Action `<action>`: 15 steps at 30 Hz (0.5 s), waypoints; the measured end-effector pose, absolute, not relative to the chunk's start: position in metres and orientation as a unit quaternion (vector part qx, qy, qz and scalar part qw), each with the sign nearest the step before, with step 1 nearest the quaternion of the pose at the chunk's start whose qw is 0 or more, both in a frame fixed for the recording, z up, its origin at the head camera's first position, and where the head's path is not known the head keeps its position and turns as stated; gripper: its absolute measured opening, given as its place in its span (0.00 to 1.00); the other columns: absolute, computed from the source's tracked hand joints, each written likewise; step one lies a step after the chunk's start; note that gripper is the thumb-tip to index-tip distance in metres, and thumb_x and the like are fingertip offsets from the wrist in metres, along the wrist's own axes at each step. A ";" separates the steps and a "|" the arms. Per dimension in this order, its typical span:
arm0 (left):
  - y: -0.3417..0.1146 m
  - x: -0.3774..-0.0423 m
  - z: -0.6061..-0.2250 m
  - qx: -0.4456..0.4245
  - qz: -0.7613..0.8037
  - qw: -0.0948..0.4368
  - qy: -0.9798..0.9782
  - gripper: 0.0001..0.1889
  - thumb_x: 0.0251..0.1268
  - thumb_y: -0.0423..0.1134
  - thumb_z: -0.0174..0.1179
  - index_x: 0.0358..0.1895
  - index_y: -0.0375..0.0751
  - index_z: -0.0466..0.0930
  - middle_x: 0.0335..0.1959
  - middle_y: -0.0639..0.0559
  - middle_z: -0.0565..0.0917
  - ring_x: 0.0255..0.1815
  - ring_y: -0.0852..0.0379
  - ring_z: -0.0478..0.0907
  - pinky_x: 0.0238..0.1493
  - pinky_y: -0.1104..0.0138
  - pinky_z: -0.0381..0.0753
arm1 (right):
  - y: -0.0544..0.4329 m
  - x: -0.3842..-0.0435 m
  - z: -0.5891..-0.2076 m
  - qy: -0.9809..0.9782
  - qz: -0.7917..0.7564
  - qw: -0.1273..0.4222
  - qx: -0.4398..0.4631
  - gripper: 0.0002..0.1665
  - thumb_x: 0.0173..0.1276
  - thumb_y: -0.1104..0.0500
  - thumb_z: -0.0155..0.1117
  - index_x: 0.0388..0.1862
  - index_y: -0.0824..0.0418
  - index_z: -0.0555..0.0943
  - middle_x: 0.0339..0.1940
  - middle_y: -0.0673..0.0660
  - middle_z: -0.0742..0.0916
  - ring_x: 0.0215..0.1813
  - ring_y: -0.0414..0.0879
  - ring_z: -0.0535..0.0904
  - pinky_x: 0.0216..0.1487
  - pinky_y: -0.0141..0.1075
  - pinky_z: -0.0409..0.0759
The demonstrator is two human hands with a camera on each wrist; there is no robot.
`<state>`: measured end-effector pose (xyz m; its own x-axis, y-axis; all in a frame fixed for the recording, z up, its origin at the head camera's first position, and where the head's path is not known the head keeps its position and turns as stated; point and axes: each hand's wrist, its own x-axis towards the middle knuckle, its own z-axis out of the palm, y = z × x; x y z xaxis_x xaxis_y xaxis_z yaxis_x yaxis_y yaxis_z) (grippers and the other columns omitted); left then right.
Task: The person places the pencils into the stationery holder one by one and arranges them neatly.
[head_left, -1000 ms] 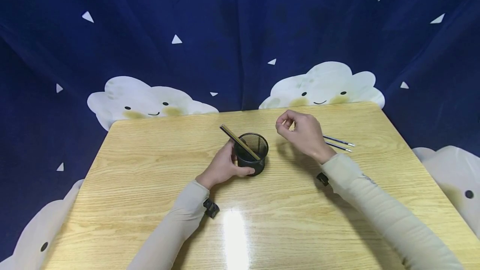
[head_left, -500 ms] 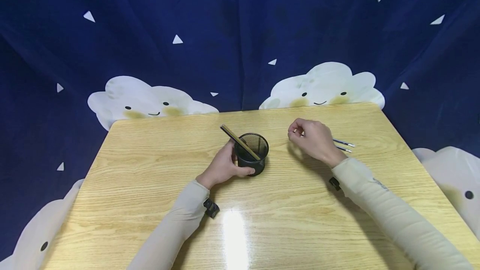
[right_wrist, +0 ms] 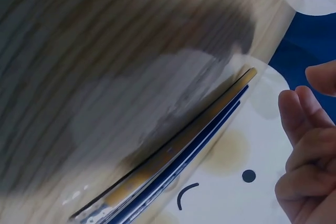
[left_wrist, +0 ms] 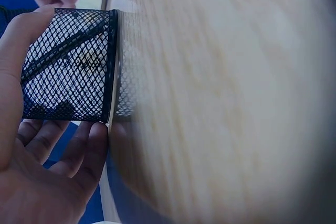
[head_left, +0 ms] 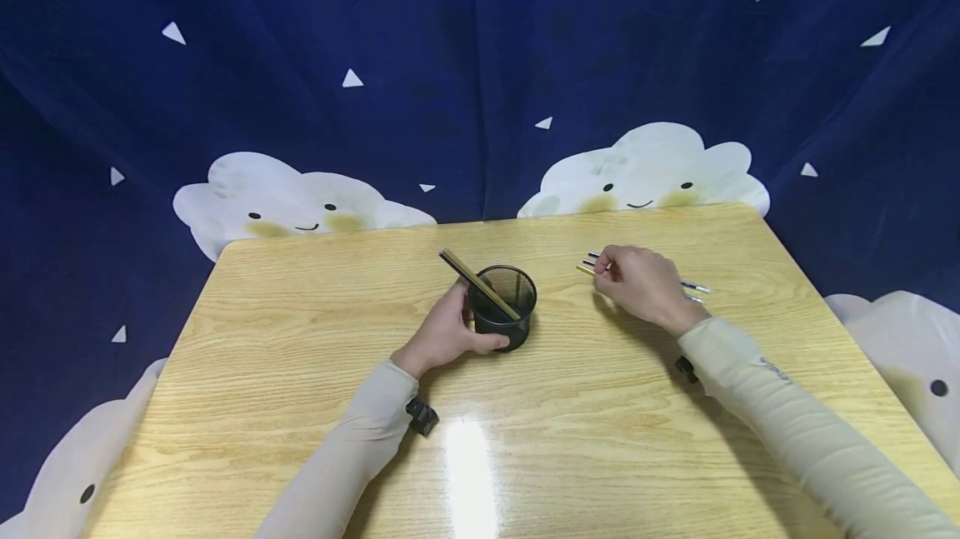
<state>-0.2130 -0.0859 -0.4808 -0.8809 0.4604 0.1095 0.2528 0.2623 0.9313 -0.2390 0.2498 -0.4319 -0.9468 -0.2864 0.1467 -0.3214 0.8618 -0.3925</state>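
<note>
left hand (head_left: 442, 335) grips black mesh cup (head_left: 517, 331). right hand (head_left: 641, 282) loosely curled, three pencils (right_wrist: 173, 148) beneath; sleeve marking (head_left: 775, 370) behind it illegible.

Indoor tabletop setup, room type unclear: wood-grain table (head_left: 300, 406), navy cloud-print curtain (head_left: 450, 64) far, left and right.

While an upright black mesh cup (head_left: 515, 330) is holding a slanting black-and-yellow pencil or pencils (head_left: 481, 283), one yellow and two blue pencils (right_wrist: 184, 148) are lying side by side to its right.
</note>
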 end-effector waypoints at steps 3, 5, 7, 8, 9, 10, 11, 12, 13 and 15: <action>-0.085 -0.209 -0.473 0.224 0.566 0.094 0.788 0.51 0.50 0.26 0.84 0.79 0.29 0.65 0.65 0.35 0.83 0.61 0.39 0.83 0.69 0.48 0.74 | 0.254 -0.239 -0.432 -0.968 0.193 0.035 0.156 0.03 0.72 0.58 0.66 0.40 0.56 0.85 0.28 0.49 0.82 0.30 0.48 0.77 0.30 0.47 0.74; -0.085 -0.205 -0.462 0.222 0.565 0.098 0.788 0.50 0.51 0.25 0.83 0.78 0.28 0.65 0.65 0.33 0.83 0.61 0.38 0.82 0.69 0.49 0.75 | 0.256 -0.240 -0.433 -0.970 0.184 0.029 0.156 0.02 0.71 0.59 0.66 0.38 0.55 0.84 0.28 0.49 0.82 0.30 0.48 0.77 0.29 0.47 0.74; -0.084 -0.199 -0.451 0.221 0.566 0.102 0.788 0.49 0.52 0.24 0.82 0.78 0.26 0.65 0.65 0.32 0.82 0.61 0.37 0.82 0.69 0.50 0.75 | 0.259 -0.241 -0.434 -0.972 0.176 0.023 0.155 0.02 0.71 0.60 0.66 0.36 0.55 0.83 0.28 0.49 0.82 0.30 0.48 0.77 0.29 0.48 0.75; -0.084 -0.197 -0.445 0.221 0.566 0.103 0.787 0.48 0.52 0.24 0.82 0.77 0.26 0.66 0.65 0.32 0.82 0.61 0.37 0.82 0.69 0.50 0.75 | 0.260 -0.241 -0.434 -0.973 0.173 0.020 0.155 0.02 0.70 0.60 0.66 0.35 0.54 0.82 0.28 0.49 0.82 0.30 0.48 0.78 0.29 0.48 0.75; -0.084 -0.195 -0.441 0.222 0.567 0.103 0.786 0.47 0.53 0.24 0.81 0.77 0.26 0.66 0.65 0.31 0.82 0.61 0.37 0.82 0.69 0.50 0.75 | 0.261 -0.242 -0.435 -0.973 0.170 0.016 0.154 0.03 0.70 0.61 0.65 0.35 0.54 0.82 0.28 0.49 0.82 0.31 0.48 0.78 0.29 0.48 0.75; -0.084 -0.193 -0.438 0.222 0.567 0.103 0.786 0.46 0.53 0.24 0.81 0.77 0.27 0.67 0.65 0.31 0.82 0.61 0.36 0.82 0.69 0.50 0.75 | 0.263 -0.242 -0.435 -0.974 0.168 0.011 0.153 0.03 0.70 0.61 0.65 0.34 0.54 0.82 0.28 0.49 0.83 0.31 0.48 0.78 0.29 0.49 0.76; -0.084 -0.193 -0.438 0.222 0.568 0.103 0.786 0.46 0.53 0.24 0.81 0.77 0.27 0.67 0.65 0.30 0.82 0.61 0.36 0.82 0.70 0.50 0.75 | 0.264 -0.243 -0.436 -0.974 0.166 0.008 0.151 0.03 0.70 0.62 0.65 0.34 0.54 0.82 0.29 0.49 0.83 0.31 0.48 0.78 0.30 0.49 0.76; -0.084 -0.193 -0.438 0.224 0.569 0.102 0.785 0.46 0.53 0.24 0.81 0.77 0.28 0.67 0.65 0.30 0.82 0.62 0.36 0.82 0.70 0.50 0.75 | 0.265 -0.244 -0.437 -0.975 0.164 0.005 0.150 0.03 0.70 0.62 0.65 0.34 0.54 0.82 0.30 0.50 0.83 0.32 0.48 0.79 0.30 0.50 0.77; -0.084 -0.194 -0.441 0.225 0.570 0.101 0.784 0.46 0.53 0.24 0.81 0.77 0.28 0.67 0.65 0.30 0.82 0.62 0.36 0.82 0.70 0.50 0.75 | 0.266 -0.244 -0.438 -0.976 0.161 0.003 0.148 0.03 0.69 0.62 0.65 0.34 0.54 0.82 0.30 0.50 0.83 0.32 0.49 0.79 0.31 0.50 0.77; -0.085 -0.199 -0.452 0.227 0.569 0.099 0.784 0.48 0.52 0.25 0.82 0.77 0.29 0.66 0.66 0.30 0.82 0.62 0.37 0.82 0.70 0.50 0.74 | 0.268 -0.245 -0.439 -0.977 0.155 0.001 0.145 0.03 0.69 0.62 0.65 0.35 0.55 0.82 0.31 0.51 0.84 0.34 0.50 0.80 0.31 0.51 0.78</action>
